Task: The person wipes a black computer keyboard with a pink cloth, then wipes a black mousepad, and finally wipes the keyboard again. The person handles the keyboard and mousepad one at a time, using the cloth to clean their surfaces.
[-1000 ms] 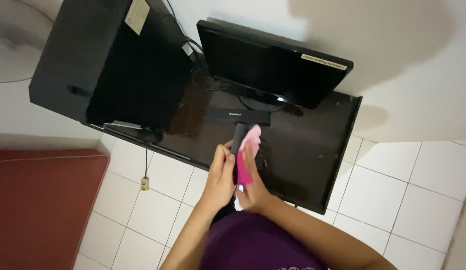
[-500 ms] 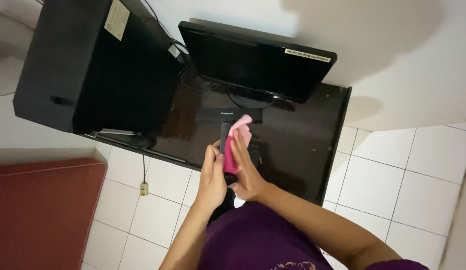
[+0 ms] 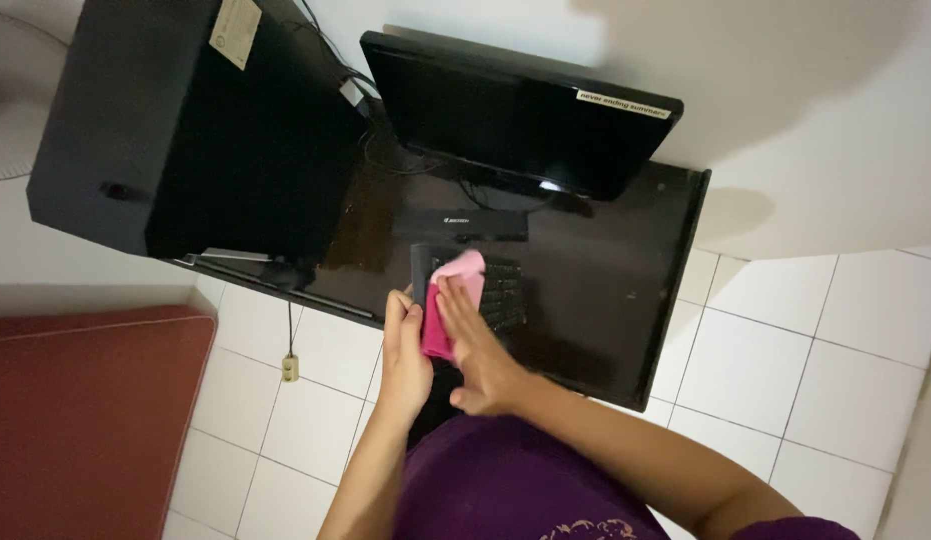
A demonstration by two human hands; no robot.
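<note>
Left hand point(image 3: 403, 345) holds keyboard point(image 3: 421, 268) upright.

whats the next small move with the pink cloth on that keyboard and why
Probably slide the right hand and pink cloth further along the black keyboard. The left hand props its near edge, the cloth covers only the left part, and the keys to the right lie bare.

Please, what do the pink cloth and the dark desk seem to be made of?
The pink cloth, pressed by the right hand against a black keyboard that the left hand holds, looks like soft fabric, perhaps microfibre: it is matte and it folds limply. The dark desk looks like lacquered or laminated board, maybe wood: its top is glossy and shows reflections.
</note>
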